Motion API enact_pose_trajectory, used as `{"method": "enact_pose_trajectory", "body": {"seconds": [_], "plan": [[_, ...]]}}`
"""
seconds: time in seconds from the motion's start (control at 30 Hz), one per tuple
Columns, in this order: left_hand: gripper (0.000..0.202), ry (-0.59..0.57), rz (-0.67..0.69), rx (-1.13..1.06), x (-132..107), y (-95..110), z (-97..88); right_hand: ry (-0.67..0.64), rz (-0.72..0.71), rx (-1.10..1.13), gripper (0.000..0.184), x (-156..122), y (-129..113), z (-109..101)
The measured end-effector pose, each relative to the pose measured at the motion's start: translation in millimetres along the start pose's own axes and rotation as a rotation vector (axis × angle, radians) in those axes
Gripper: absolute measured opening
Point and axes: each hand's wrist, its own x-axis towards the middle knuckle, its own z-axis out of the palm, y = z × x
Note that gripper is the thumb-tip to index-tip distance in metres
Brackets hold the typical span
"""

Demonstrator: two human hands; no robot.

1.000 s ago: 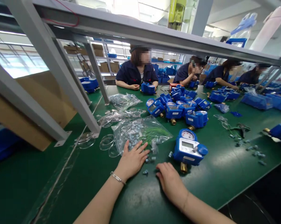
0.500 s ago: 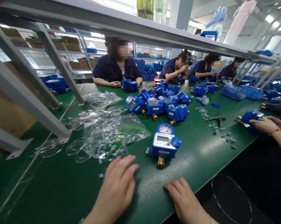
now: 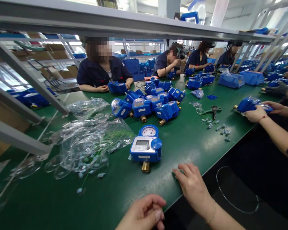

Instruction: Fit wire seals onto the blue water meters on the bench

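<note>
A blue water meter [image 3: 145,148] with a round dial, a small display and a brass fitting lies in front of me, untouched by either hand. My left hand [image 3: 146,212] is at the near table edge below it, fingers curled in toward the thumb; whatever they may hold is hidden. To its right, my right hand [image 3: 193,182] rests its bent, closed fingertips by the edge. A faint green strand shows beside them, but I cannot make out a grip. Left of the meter, a clear plastic bag [image 3: 74,143] spills green wires with small pale-blue tags [image 3: 101,175].
Several more blue meters [image 3: 141,108] are heaped behind. Pliers [image 3: 214,111] and loose tags [image 3: 223,130] lie at right, near a co-worker's hands [image 3: 255,114] on a meter. Shelf posts [image 3: 19,131] stand left; a shelf [image 3: 125,27] crosses above. Blue bins [image 3: 231,80] are farther back.
My left hand has drawn back from beside the bag toward the near edge, its fingers curling. My right hand stays by the edge. The view has turned right, shifting the scene left.
</note>
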Motion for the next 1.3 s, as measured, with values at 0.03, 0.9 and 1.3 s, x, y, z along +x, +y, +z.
{"method": "enact_pose_trajectory", "body": {"seconds": [0.03, 0.9, 1.3], "plan": [[0.018, 0.050, 0.003, 0.108, 4.5, 5.4, 0.7, -0.011, -0.033, 0.016, 0.044, 3.3, -1.3, -7.0], [0.032, 0.369, -0.006, 0.032, 58.7, -11.2, -5.8, 0.254, -0.231, -0.027, 0.008, 69.0, 4.0, -52.3], [0.043, 0.402, 0.075, -0.054, 72.6, -21.7, -6.8, 0.200, -0.399, -0.147, 0.019, 73.4, 1.9, -44.4]]}}
